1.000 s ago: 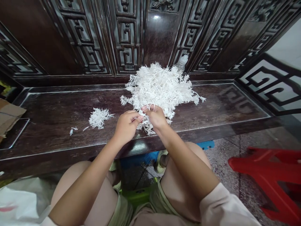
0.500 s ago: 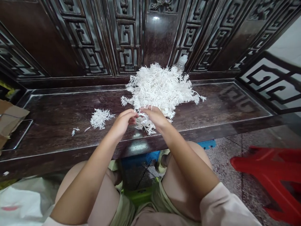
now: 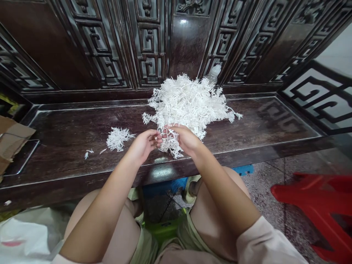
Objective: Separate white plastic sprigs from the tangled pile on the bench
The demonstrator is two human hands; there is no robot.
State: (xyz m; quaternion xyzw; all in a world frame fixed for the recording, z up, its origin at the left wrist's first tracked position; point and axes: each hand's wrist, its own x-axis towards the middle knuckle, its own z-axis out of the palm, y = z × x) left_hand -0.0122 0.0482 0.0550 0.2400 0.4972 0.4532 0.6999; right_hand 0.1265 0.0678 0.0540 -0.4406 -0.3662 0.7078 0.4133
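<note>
A large heap of white branching plastic sprigs (image 3: 187,102) lies on the dark wooden bench, beyond my hands. My right hand (image 3: 185,138) is closed around a white sprig (image 3: 171,141) at the heap's near edge, its fingers partly hidden by the white strands. Just left of it, my left hand (image 3: 147,143) has its fingers curled with small gaps between them; a tiny white bit shows at the fingertips. A smaller pile of white pieces (image 3: 118,139) lies to the left, with a few loose bits (image 3: 87,153) beside it.
A clear bottle (image 3: 213,73) stands behind the heap against the carved wooden back (image 3: 187,44). Torn cardboard (image 3: 16,139) and a metal wire frame (image 3: 29,157) are at the left. A red plastic stool (image 3: 316,198) stands on the floor at right; a white bag (image 3: 24,234) is lower left.
My left hand has turned slightly, showing more of its palm and fingers. My right hand has shifted a little, and the sprig beside it shows more clearly.
</note>
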